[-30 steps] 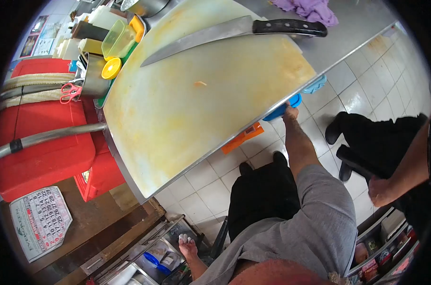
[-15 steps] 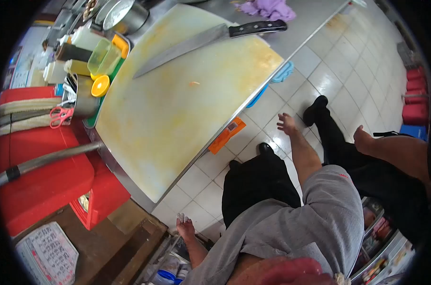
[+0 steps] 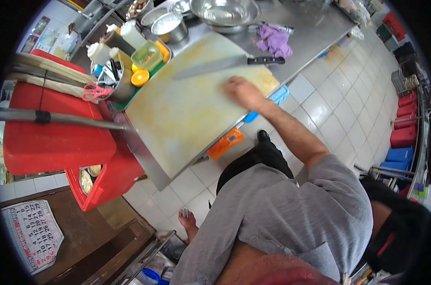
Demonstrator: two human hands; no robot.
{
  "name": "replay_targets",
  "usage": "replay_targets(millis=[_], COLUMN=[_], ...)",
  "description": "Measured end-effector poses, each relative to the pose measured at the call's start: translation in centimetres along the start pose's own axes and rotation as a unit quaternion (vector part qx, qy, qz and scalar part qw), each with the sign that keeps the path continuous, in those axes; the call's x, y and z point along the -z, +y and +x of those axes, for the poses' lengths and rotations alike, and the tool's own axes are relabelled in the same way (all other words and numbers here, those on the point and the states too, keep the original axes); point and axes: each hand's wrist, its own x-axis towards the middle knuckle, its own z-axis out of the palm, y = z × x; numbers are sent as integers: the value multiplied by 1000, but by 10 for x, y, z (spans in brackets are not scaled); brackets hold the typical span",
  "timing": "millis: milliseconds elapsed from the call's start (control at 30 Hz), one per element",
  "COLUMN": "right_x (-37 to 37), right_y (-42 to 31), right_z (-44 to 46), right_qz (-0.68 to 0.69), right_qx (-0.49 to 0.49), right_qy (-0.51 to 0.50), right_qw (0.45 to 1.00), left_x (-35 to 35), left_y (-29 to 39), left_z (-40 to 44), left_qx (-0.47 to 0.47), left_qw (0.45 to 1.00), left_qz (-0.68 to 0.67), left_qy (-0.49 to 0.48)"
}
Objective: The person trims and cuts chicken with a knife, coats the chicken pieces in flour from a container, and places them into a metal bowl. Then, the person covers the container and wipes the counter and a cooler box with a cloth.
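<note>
My right hand point(image 3: 244, 93) is over the right part of the pale, yellow-stained cutting board point(image 3: 177, 128). Its fingers are smeared by motion, so whether they hold or touch anything cannot be made out. A large kitchen knife point(image 3: 210, 66) with a black handle lies along the far side of the board, just beyond that hand. Down at my side, my left hand point(image 3: 188, 219) hangs below the table's near corner with its fingers extended and nothing in it. Its fingertips look whitish.
A crumpled purple cloth point(image 3: 273, 41) and metal bowls point(image 3: 225, 12) stand beyond the board. Squeeze bottles point(image 3: 132, 34), a green plastic container point(image 3: 147, 55) and pink scissors point(image 3: 96, 92) are at left, above red bins point(image 3: 58, 147). Another person's dark clothing point(image 3: 400, 223) shows at right.
My right hand has come up from beside the table to over the board. My left hand stays low. The view has shifted, and the other person has moved back toward the lower right.
</note>
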Motion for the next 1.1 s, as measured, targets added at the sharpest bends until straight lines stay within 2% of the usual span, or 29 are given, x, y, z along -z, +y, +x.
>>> replay_targets(millis=[33,100,167,233,333,400,433,467,533,567,600,667,700,767,800,833,867,933,967,1000,1067,1100], right_x=[-5,-9,-6,-12,3,12,9,5,-2,-5,-8,-17,-19,-21,-15,-7,2,55,80,109,148,156], right_y=[0,-3,0,12,20,19,18,17,12,12,14,14,16,20,22,28,33,52,64,79,118,146], right_z=[17,31,40,37,47,58,62,66,71,74,77,79,81,82,89,98,100,112,118,126,147,162], right_qz=[-77,-212,-231,-194,-133,-89,-74,-61,-65,-75,-72,-78,-74,-2,-6,110,230,325,351,409,416,467], right_qx=[95,185,228,225,296,311,340,370,388,405,414,409,419,362,368,331,284,160,116,5,-139,-92], right_qy=[-50,-105,-177,-190,-242,-277,-280,-283,-294,-302,-304,-301,-304,-288,-286,-258,-230,-193,-126,-120,16,112], right_qw=[991,954,929,936,914,905,894,883,871,860,855,858,852,886,885,901,902,912,920,904,899,873], left_x=[-10,-24,-44,-81,-129,-140,-103,-112,-124,-128,-138,-170,-162,-150,-162,-172,-173,-179,-183,-176,-175,-175], left_y=[-6,-18,-35,-55,-93,-118,-133,-137,-149,-152,-152,-137,-134,-134,-131,-129,-128,-127,-129,-132,-139,-142], left_z=[-1,-13,-30,-48,-74,-75,-40,-48,-57,-61,-68,-103,-99,-98,-95,-99,-100,-106,-104,-108,-114,-119], left_qx=[-3,-7,-28,-39,-40,11,100,96,64,36,31,18,-1,-12,-17,-24,-23,-3,-2,-9,-18,-18], left_qw=[1000,996,996,995,990,986,963,964,952,972,972,990,982,986,988,997,997,989,988,988,988,988], left_qz=[-6,-64,-71,-70,-134,-149,-190,-193,-164,-145,-153,-136,-131,-123,-113,-71,-76,-127,-135,-131,-134,-132], left_qy=[-6,-63,-56,-62,-21,74,-161,-156,-252,-183,-178,-37,-134,-111,-104,12,13,81,81,78,71,83])
